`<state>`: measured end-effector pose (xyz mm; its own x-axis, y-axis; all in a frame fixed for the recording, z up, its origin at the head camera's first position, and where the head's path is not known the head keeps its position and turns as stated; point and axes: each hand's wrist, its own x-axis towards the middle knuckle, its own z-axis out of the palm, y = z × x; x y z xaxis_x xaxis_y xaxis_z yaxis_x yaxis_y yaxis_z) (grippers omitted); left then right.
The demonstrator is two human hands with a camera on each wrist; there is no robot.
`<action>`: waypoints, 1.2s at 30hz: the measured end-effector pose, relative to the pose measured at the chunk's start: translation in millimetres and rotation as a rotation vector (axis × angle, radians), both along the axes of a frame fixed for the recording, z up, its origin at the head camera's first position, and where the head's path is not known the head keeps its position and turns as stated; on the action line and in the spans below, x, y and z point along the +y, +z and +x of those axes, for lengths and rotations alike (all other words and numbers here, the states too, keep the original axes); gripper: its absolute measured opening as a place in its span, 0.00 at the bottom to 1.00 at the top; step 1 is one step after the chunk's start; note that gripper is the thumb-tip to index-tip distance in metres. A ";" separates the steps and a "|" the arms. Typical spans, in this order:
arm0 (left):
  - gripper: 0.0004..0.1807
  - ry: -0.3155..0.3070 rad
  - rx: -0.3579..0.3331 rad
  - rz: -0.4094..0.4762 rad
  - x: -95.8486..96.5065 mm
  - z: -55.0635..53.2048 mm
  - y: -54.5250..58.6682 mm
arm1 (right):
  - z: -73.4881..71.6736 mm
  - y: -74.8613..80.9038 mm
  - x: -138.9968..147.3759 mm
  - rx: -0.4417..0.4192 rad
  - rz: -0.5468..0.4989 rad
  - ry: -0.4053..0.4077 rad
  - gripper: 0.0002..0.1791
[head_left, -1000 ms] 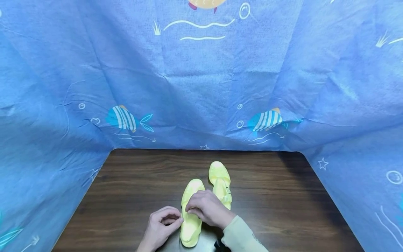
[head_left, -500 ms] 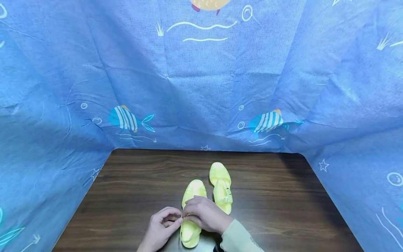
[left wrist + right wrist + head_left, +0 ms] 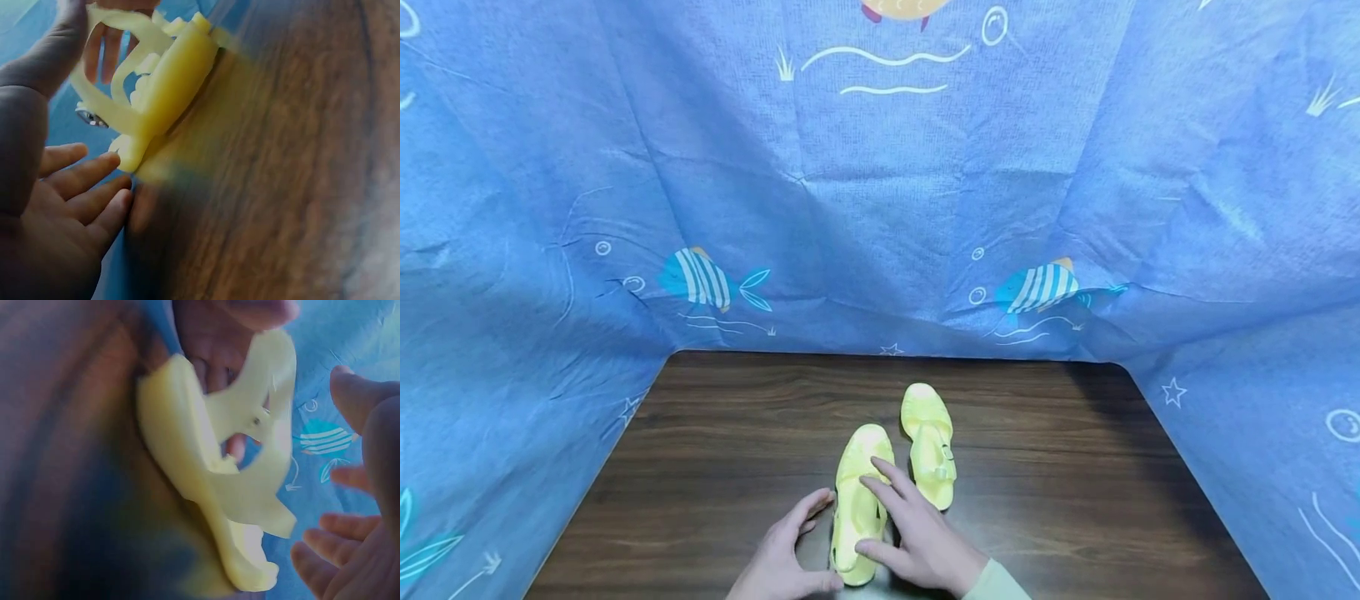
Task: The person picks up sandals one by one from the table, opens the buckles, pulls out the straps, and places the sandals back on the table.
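A pale yellow sandal (image 3: 853, 500) lies sole-down on the table, toe pointing away from me. On its left is my left hand (image 3: 782, 554), fingers loosely bent and parted, thumb tip by the heel. My right hand (image 3: 928, 537) spreads over the right side, two fingertips overlapping the strap area and the thumb near the heel end. In the left wrist view a metal buckle (image 3: 90, 117) shows on the ankle strap, which stands up in a loop. The right wrist view shows the sandal's side and strap (image 3: 284, 394) between both hands, gripped by neither.
A matching yellow sandal (image 3: 927, 417) lies farther back and to the right, its buckle facing right. The dark wood-grain table (image 3: 722, 433) ends at a blue cloth (image 3: 880, 208) with printed fish, which hangs at the back and both sides.
Half a second ago both hands were together at the near sandal's left side, fingertips pinching by the strap. Now the fingers have parted and the right hand has drawn back rightward. The sandals stay put.
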<state>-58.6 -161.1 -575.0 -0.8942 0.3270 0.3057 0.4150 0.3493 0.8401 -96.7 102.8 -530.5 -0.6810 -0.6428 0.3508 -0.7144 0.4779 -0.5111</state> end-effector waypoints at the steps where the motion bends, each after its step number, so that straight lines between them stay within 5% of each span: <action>1: 0.59 0.001 0.011 -0.043 0.7 1.1 -0.2 | 3.7 -1.2 1.7 -0.021 0.023 -0.008 0.48; 8: 0.67 0.082 0.077 -0.242 8.6 6.3 -1.2 | 19.2 -13.0 5.8 -0.239 0.060 -0.030 0.72; 13: 0.70 0.136 0.140 -0.310 13.2 6.4 -4.1 | 20.9 -20.5 3.2 -0.231 0.036 -0.045 0.73; 21: 0.65 0.121 0.194 -0.321 17.2 4.7 -3.2 | 22.0 -31.6 3.2 -0.261 0.057 -0.073 0.74; 28: 0.62 0.115 0.132 -0.339 22.1 2.6 1.6 | 18.4 -36.5 -3.3 -0.127 0.079 -0.079 0.73; 36: 0.59 0.155 0.088 -0.344 27.3 -11.3 10.4 | 2.5 -30.7 -15.0 -0.291 0.075 -0.135 0.69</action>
